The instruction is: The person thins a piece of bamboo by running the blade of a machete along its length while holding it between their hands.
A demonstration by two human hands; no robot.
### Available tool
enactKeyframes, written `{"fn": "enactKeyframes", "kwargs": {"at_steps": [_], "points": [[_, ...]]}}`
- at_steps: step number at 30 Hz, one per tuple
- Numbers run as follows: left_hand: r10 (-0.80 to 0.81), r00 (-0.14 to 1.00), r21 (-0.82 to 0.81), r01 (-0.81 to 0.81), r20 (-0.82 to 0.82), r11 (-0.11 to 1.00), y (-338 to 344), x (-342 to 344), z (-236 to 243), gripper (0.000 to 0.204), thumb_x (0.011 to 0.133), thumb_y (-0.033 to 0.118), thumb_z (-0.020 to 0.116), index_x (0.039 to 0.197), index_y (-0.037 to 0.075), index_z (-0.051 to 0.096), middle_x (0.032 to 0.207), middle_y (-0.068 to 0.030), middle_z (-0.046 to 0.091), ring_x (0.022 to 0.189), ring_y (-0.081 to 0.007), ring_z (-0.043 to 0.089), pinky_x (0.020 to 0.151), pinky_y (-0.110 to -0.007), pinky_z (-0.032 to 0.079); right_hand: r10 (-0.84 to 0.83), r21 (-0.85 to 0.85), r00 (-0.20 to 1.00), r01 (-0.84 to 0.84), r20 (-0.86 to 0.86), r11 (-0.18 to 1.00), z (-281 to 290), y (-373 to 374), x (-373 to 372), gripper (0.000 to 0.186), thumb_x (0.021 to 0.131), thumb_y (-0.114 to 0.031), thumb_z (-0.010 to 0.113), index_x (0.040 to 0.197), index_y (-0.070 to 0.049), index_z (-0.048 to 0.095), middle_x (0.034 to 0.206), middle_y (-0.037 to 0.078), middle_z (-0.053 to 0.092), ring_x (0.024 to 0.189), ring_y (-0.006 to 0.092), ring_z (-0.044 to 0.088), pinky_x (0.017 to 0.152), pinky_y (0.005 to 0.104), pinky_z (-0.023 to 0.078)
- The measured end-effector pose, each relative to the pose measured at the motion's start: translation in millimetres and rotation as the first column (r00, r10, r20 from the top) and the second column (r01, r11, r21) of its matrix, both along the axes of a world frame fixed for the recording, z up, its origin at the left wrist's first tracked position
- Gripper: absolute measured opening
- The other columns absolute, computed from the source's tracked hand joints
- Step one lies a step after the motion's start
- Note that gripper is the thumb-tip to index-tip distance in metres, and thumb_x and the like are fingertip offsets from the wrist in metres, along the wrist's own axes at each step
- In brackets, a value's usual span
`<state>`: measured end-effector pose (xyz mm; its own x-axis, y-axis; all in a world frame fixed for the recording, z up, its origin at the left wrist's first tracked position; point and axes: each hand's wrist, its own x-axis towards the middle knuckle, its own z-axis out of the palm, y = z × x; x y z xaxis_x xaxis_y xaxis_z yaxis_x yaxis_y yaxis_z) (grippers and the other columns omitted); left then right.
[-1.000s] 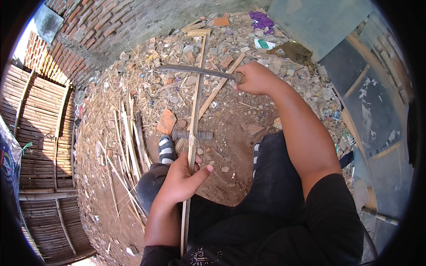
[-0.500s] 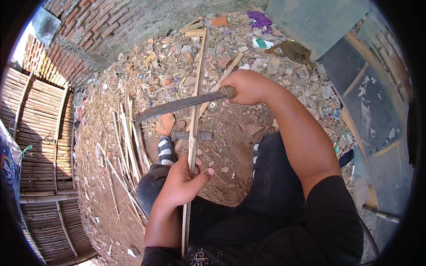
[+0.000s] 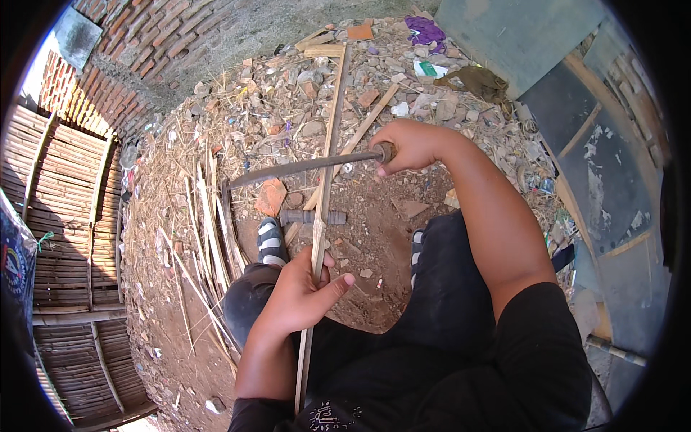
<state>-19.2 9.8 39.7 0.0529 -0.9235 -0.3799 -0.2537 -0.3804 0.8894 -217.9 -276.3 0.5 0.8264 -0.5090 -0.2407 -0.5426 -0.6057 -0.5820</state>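
Note:
My left hand point(image 3: 306, 291) is wrapped round a long, narrow bamboo strip point(image 3: 332, 129), its thumb lifted away to the right. The strip runs from my lap out over the rubble, tilted slightly right at its far end. In my right hand point(image 3: 409, 146) is the handle of a machete point(image 3: 288, 170), gripped in closed fingers. Its long dark blade points left and crosses the strip well beyond my left hand, appearing to touch it. A dark, ridged cylindrical piece point(image 3: 306, 217) lies on the dirt under the strip, between my feet.
Several split bamboo strips point(image 3: 209, 223) lie left of my left knee. Rubble and straw point(image 3: 266, 115) spread ahead toward a brick wall point(image 3: 155, 36). A bamboo-slat panel point(image 3: 68, 216) stands at left, dark boards point(image 3: 561, 108) lean at right. An orange tile piece point(image 3: 271, 196) lies near my left sandal.
The far end of the bamboo strip has swung a little right. My right hand and the machete have shifted slightly right, and the blade now looks narrower, turned more edge-on.

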Motion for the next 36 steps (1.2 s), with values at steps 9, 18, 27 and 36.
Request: {"fn": "enactKeyframes", "kwargs": {"at_steps": [9, 18, 27, 36], "points": [[0.018, 0.999, -0.079, -0.022, -0.045, 0.997, 0.0, 3.1, -4.0, 0.042, 0.089, 0.018, 0.081, 0.115, -0.002, 0.055, 0.080, 0.0038, 0.051, 0.071, -0.0048, 0.047, 0.061, -0.022, 0.042, -0.064, 0.025, 0.996, 0.063, 0.058, 0.998, 10.1, 5.5, -2.2, 0.038, 0.080, -0.027, 0.082, 0.110, -0.008, 0.071, 0.101, 0.016, 0.072, 0.096, 0.0329, 0.069, 0.084, 0.0437, 0.052], [-0.023, 0.998, -0.072, 0.027, 0.060, 0.997, 3.1, 13.3, -11.8, 0.048, 0.089, 0.022, 0.080, 0.122, -0.004, 0.056, 0.089, 0.0000, 0.056, 0.074, -0.0061, 0.050, 0.062, -0.023, 0.044, -0.183, -0.130, 0.983, 0.184, 0.024, 0.974, 20.1, 11.5, -0.5, 0.035, 0.079, -0.027, 0.083, 0.109, -0.011, 0.073, 0.100, 0.014, 0.073, 0.096, 0.0318, 0.069, 0.084, 0.0431, 0.053], [-0.017, 0.997, -0.043, 0.021, 0.073, 0.999, 2.1, 11.8, -14.6, 0.053, 0.087, 0.026, 0.082, 0.121, -0.005, 0.055, 0.084, -0.0012, 0.056, 0.072, -0.0076, 0.051, 0.062, -0.025, 0.045, -0.359, -0.236, 0.933, 0.351, 0.006, 0.906, 16.5, 3.3, -8.6, 0.038, 0.079, -0.032, 0.082, 0.109, -0.010, 0.072, 0.098, 0.013, 0.072, 0.096, 0.0292, 0.069, 0.082, 0.0437, 0.052], [-0.018, 0.998, -0.072, 0.023, 0.068, 0.997, -0.9, 7.2, -12.3, 0.044, 0.089, 0.020, 0.080, 0.117, -0.003, 0.054, 0.080, 0.0011, 0.055, 0.069, -0.0068, 0.050, 0.061, -0.025, 0.044, -0.279, -0.108, 0.959, 0.272, -0.050, 0.956, 11.7, -0.3, -10.6, 0.039, 0.081, -0.030, 0.081, 0.112, -0.009, 0.071, 0.105, 0.013, 0.072, 0.099, 0.0327, 0.068, 0.086, 0.0449, 0.052]]}}
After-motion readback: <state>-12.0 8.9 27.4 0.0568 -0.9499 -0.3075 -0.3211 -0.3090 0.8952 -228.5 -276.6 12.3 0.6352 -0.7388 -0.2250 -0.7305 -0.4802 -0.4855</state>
